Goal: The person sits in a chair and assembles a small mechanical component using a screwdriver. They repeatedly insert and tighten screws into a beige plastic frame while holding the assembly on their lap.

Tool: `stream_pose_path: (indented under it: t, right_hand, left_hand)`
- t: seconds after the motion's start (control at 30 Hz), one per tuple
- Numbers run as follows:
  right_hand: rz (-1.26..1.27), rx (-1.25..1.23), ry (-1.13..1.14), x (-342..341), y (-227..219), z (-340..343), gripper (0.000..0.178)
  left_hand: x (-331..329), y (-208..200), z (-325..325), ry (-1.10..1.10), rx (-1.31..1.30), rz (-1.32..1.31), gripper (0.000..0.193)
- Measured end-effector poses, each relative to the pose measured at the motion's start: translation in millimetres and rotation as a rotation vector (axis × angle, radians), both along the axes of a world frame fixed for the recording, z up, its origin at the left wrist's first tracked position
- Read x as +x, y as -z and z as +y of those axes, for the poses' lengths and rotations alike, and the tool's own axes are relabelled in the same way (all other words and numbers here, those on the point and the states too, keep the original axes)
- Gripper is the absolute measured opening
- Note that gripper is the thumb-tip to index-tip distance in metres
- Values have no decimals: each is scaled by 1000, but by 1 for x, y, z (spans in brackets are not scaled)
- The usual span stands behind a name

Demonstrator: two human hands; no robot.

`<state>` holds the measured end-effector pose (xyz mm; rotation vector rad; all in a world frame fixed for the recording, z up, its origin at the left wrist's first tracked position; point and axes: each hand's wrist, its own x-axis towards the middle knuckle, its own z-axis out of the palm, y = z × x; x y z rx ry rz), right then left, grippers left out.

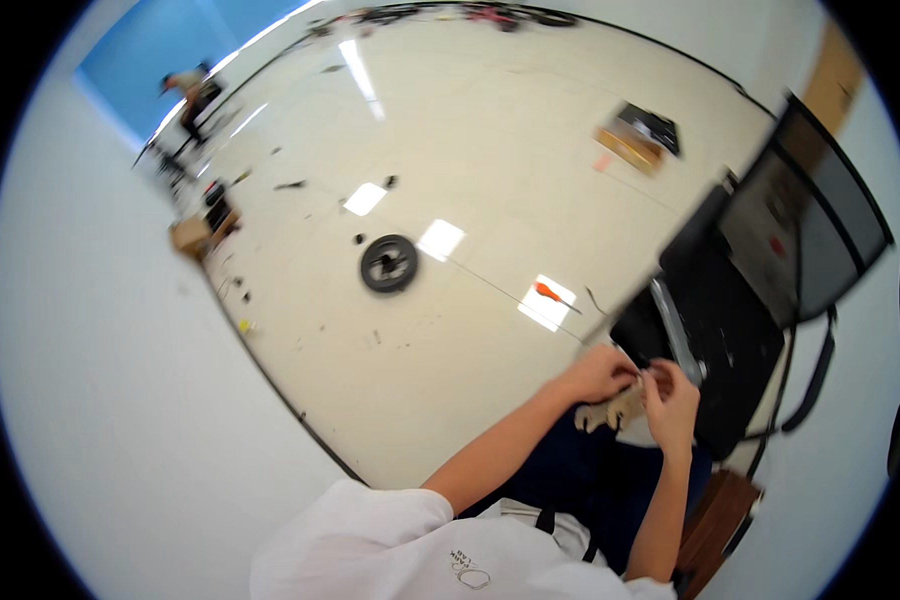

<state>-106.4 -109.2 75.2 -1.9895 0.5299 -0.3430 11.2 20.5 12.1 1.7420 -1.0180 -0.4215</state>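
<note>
My left hand and my right hand meet in front of me at the near edge of a black chair seat. The fingertips of both are pinched close together around something small and dark, which I cannot make out. A long grey metal part lies on the seat just beyond my right hand. Under my hands a tan piece with dark loops shows above my dark trousers; its kind is unclear.
An orange-handled screwdriver lies on the floor, with a black spoked wheel farther left. A box with a black item sits at the far right. Cardboard boxes line the left wall; another person is beyond them.
</note>
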Motion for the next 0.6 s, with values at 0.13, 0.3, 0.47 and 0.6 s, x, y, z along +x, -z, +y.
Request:
stream_pose_path:
  t: [0.13,0.3,0.47,0.6]
  right_hand:
    - [-32,79,73,1,6,-1,16]
    - [-44,77,6,2,26,-13,16]
    - [-66,174,4,8,14,1,17]
    - [-11,153,-39,11,0,7,16]
  left_hand:
    - [-2,-12,1,43,65,94,19]
    - [-2,-10,2,43,15,70,17]
    - [-5,-6,-2,36,13,103,15]
    - [-2,-5,-4,90,59,105,14]
